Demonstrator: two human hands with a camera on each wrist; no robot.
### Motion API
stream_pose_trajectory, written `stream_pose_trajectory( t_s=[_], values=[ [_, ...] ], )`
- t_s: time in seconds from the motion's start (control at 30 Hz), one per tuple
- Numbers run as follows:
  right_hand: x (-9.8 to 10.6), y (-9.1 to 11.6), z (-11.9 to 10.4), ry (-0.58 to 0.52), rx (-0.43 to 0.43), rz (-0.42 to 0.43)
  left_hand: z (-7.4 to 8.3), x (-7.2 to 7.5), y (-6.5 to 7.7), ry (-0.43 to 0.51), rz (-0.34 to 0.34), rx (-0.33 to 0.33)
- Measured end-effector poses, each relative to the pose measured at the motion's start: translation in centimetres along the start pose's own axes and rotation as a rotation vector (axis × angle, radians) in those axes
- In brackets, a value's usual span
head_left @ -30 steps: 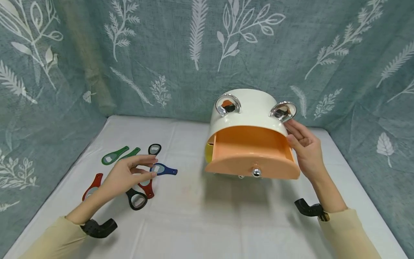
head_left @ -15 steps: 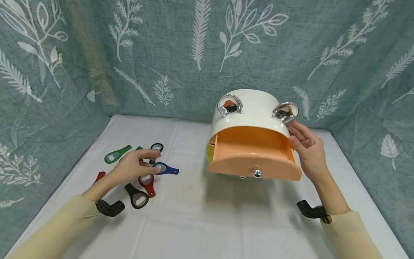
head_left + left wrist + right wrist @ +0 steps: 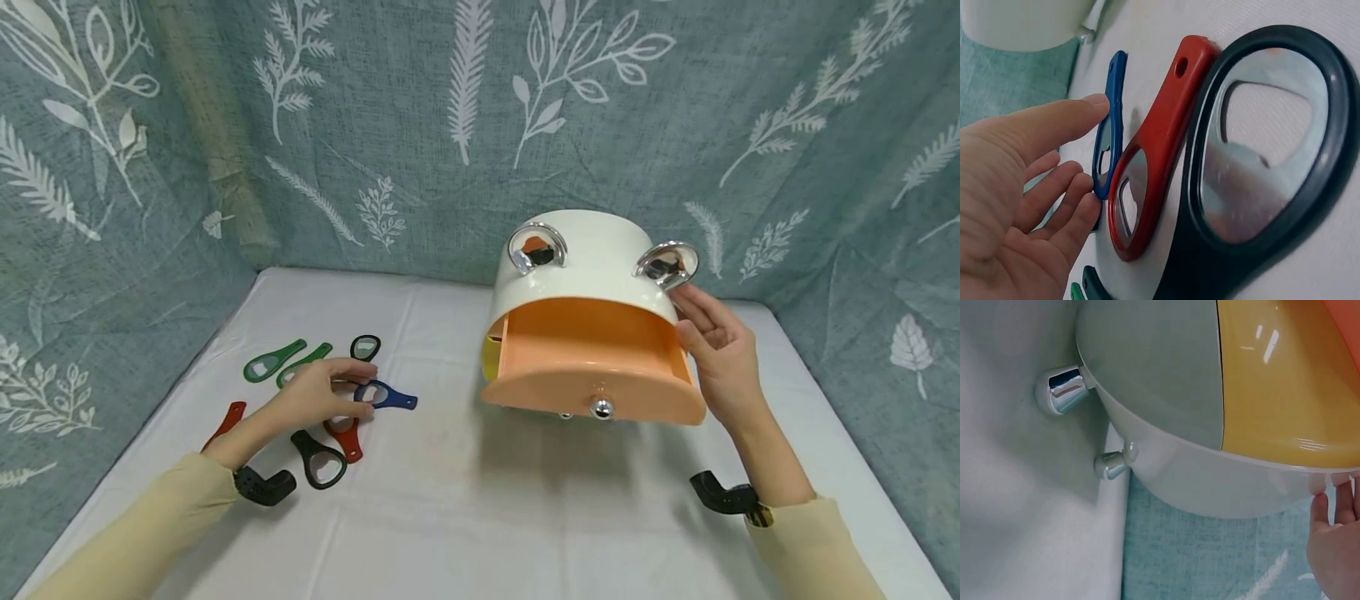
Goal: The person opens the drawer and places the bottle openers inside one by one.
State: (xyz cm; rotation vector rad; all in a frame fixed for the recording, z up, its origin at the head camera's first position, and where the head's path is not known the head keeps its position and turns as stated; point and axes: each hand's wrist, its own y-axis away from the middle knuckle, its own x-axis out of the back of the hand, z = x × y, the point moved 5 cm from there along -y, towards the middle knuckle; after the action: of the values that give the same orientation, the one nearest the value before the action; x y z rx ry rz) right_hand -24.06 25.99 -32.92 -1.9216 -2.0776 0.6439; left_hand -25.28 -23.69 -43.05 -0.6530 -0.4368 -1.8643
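Note:
My left hand [image 3: 318,396] is at the ring end of a blue bottle opener [image 3: 393,398] lying on the white cloth. In the left wrist view, my straight thumb lies at one edge of the blue opener [image 3: 1114,87], fingertips close to its lower end. My right hand [image 3: 723,358] touches the right side of a white frog-shaped drawer box [image 3: 592,250], thumb near the rim and fingers behind a silver eye. Its orange drawer [image 3: 555,392] is pulled out. In the right wrist view, fingertips [image 3: 1319,509] touch the white shell [image 3: 1229,494].
Around my left hand lie more bottle openers: green [image 3: 273,360], black [image 3: 318,460] and red [image 3: 348,442]. Another black one [image 3: 365,347] is farther back, and a red one [image 3: 225,423] is partly behind my left forearm. A patterned green curtain [image 3: 420,125] hangs behind the table.
My left forearm has swung slightly right, with my fingertips staying around the blue opener's ring. The opener remains in place, and my right hand stays against the box.

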Motion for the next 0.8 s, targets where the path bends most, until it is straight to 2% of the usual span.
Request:
stream_pose_trajectory(
  t_s=[0.3, 0.57, 0.8],
  values=[
    [0.0, 0.0, 0.1, 0.001, 0.013, 0.007, 0.5, -1.0, -0.6, -0.031, 0.005, -0.023],
    [0.0, 0.0, 0.1, -0.004, 0.012, 0.002, 0.7, -1.3, -1.1, -0.127, 0.011, -0.044],
    [-0.1, 0.1, 0.2, -0.024, 0.021, 0.006, 1.3, -1.5, -0.9, -0.213, -0.035, -0.079]
  ],
)
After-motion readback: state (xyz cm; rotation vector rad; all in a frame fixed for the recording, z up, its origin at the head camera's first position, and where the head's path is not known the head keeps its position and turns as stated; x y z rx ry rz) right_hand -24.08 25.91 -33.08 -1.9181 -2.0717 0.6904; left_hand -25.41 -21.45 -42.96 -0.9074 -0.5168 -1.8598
